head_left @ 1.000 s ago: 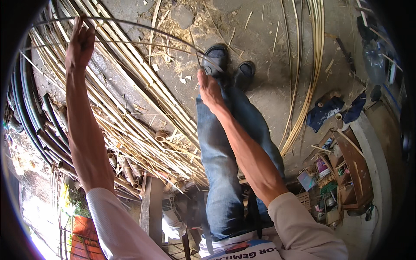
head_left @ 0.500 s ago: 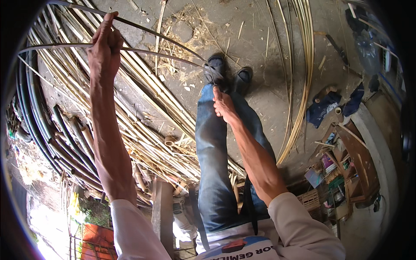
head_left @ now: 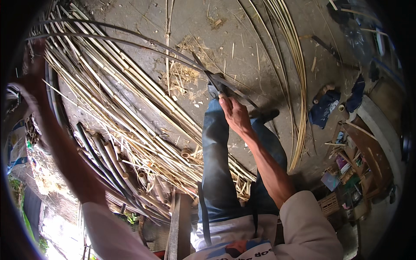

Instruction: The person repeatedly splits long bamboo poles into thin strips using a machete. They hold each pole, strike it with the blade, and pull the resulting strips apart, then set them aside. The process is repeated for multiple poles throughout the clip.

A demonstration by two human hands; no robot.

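My right hand [head_left: 237, 113] is closed round the handle of a long-bladed knife [head_left: 212, 79], in front of my left knee. The blade points up and left and crosses a long bamboo strip [head_left: 239, 92]. Left of the blade the bamboo parts into two curved lengths, an upper one [head_left: 130, 33] and a lower one [head_left: 125, 43], reaching to the far left. To the right of the blade it runs undivided over my feet. My left hand [head_left: 34, 71] is raised at the left rim, close to the lower length's end. Motion smears its fingers, so its grip is unclear.
A large bundle of split bamboo [head_left: 125, 99] covers the floor on the left, with darker poles [head_left: 102, 160] beside it. More thin strips [head_left: 294, 73] lie to the right. Beyond them are a dark cloth [head_left: 325, 108] and a cluttered wooden shelf [head_left: 368, 151]. Shavings litter the floor.
My left hand has swung left and down to the rim. The knife blade now shows across the bamboo, and the undivided part stretches right over my feet. The view has shifted slightly.
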